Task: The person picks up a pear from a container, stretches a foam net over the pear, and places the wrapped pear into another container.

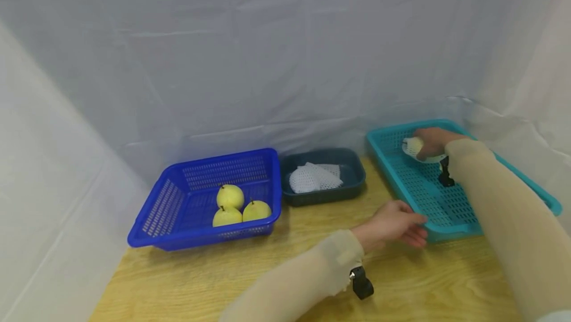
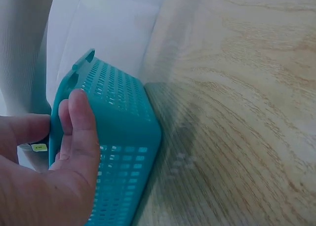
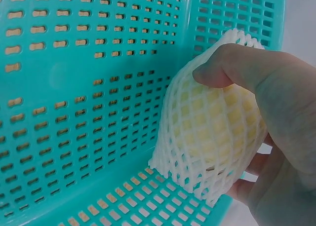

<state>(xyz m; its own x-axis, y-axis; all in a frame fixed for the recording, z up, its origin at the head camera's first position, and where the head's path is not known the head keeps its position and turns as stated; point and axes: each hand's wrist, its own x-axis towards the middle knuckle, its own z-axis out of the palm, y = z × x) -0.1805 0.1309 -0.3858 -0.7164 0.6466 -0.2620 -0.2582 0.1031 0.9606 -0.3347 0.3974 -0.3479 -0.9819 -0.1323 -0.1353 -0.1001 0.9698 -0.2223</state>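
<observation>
In the head view, my right hand [image 1: 432, 141] is over the far part of the teal basket [image 1: 439, 230]. It grips a pear [image 3: 212, 122] wrapped in a white foam net [image 3: 170, 152], thumb on the near side and fingers partly hidden behind. The right wrist view has the netted pear close to the basket's slotted walls. At the basket's near left corner, my left hand [image 1: 397, 225] pinches the rim. The left wrist view puts its thumb [image 2: 29, 128] on one side of that rim and its fingers [image 2: 81, 117] along the outer wall.
On the left, a blue basket [image 1: 178, 239] holds three bare yellow pears [image 1: 230, 197]. A dark green tray [image 1: 323, 196] between the baskets contains white foam nets [image 1: 314, 178]. All stand on a wood-grain table [image 1: 196, 282], with white sheeting [image 1: 285, 54] behind and at the sides.
</observation>
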